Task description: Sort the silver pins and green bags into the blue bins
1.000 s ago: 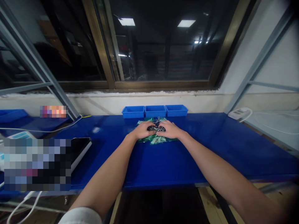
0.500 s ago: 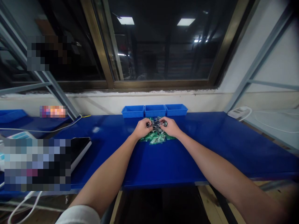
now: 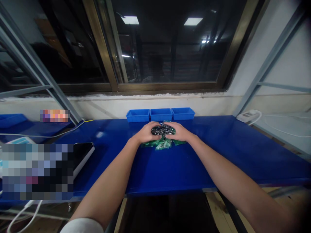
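A clump of thin, shiny metal pieces [image 3: 163, 130], too small to name exactly, lies between my hands. My left hand [image 3: 146, 132] curves round its left side, fingers and thumb bent inward against the pieces. From the other side my right hand [image 3: 180, 132] cups the same clump, thumb nearer me and fingers beyond. Beneath and in front of the clump lie green-and-clear small plastic packets [image 3: 163, 144] on the blue tabletop [image 3: 167, 171]. The fingertips on the far side are partly hidden.
Three blue bins [image 3: 161, 115] stand in a row behind the hands, against the wall below the window. A dark flat device [image 3: 84, 153], partly blurred out, lies at left. A white power strip [image 3: 248, 116] sits at the back right, beside a grey metal frame [image 3: 261, 72].
My hands have spread apart slightly and widened from curled grips to a cupping hold. The metal pieces between them now form one denser, larger clump.
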Available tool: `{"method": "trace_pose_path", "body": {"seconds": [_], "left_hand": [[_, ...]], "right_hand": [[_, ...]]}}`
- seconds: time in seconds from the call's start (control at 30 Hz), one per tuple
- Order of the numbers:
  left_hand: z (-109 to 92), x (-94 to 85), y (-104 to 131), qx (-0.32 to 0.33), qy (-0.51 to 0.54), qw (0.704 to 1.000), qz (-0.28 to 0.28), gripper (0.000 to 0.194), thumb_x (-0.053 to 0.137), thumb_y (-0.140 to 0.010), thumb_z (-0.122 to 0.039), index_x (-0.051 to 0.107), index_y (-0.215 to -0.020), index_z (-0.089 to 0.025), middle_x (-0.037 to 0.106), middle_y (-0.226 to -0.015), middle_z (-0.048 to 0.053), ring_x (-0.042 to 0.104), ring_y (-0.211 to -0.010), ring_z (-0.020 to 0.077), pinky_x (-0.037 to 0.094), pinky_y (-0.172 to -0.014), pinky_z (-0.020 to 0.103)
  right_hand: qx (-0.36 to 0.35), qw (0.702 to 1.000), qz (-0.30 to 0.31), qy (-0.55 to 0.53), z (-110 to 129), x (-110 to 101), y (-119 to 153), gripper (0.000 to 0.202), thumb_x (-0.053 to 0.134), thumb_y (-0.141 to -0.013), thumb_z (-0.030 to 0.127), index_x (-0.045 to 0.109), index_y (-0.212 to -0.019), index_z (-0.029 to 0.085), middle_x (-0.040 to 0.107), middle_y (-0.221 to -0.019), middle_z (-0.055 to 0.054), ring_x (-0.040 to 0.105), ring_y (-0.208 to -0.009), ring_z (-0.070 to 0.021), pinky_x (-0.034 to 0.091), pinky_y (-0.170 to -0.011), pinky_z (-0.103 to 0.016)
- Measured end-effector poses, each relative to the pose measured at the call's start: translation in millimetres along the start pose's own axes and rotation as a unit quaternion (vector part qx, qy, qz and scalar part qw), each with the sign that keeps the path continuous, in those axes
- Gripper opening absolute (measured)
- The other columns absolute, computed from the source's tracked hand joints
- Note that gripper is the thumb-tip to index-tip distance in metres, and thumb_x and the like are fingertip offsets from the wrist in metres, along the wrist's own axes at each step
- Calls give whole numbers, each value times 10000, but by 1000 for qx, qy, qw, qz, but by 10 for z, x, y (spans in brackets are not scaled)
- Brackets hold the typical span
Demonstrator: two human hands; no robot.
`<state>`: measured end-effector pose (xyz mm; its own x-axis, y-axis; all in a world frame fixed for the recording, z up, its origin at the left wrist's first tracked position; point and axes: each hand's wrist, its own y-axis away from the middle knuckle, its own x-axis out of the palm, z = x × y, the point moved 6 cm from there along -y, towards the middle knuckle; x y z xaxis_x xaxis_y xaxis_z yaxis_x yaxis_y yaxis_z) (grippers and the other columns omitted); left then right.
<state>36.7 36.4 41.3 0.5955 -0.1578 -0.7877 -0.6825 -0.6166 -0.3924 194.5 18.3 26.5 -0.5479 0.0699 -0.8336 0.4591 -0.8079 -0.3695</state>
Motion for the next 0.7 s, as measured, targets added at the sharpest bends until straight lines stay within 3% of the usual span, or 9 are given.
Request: {"method": "trace_pose_path", "body": {"seconds": [0.17,0.37,0.5,0.7], "left_hand": [[140,-106,64,-54,-45,997,32,746,667,-607,-503,460,-1260,-207,367,-1377,131,335,-1262,319,301,-1010,454],[239,13,119,-89,-46,991,88,905,655,-575,-590,368,-1338,-198,396,-1356,145,400,-1208,321,337,-976,440],[272,141,108,-92,-83,991,56,824,592,-619,-638,430,-1294,-195,478,-1269,138,430,-1156,318,332,-955,447],[236,237,32,-69,-124,990,4,773,581,-603,-672,511,-1209,-197,570,-1087,123,499,-1034,308,372,-878,441]], "right_hand": [[39,996,72,20,-135,-52,61,874,643,-657,487,227,-1400,288,295,-1431,-89,275,-1286,-358,299,-979,-558],[62,993,91,37,-115,2,68,943,664,-607,496,230,-1404,239,309,-1415,-121,292,-1264,-377,301,-972,-546],[68,993,88,47,-107,136,32,848,614,-658,487,273,-1389,227,372,-1373,-128,345,-1216,-365,313,-951,-525],[11,995,56,82,-92,302,-88,664,511,-755,418,346,-1348,168,442,-1309,-153,383,-1179,-324,313,-941,-486]]}}
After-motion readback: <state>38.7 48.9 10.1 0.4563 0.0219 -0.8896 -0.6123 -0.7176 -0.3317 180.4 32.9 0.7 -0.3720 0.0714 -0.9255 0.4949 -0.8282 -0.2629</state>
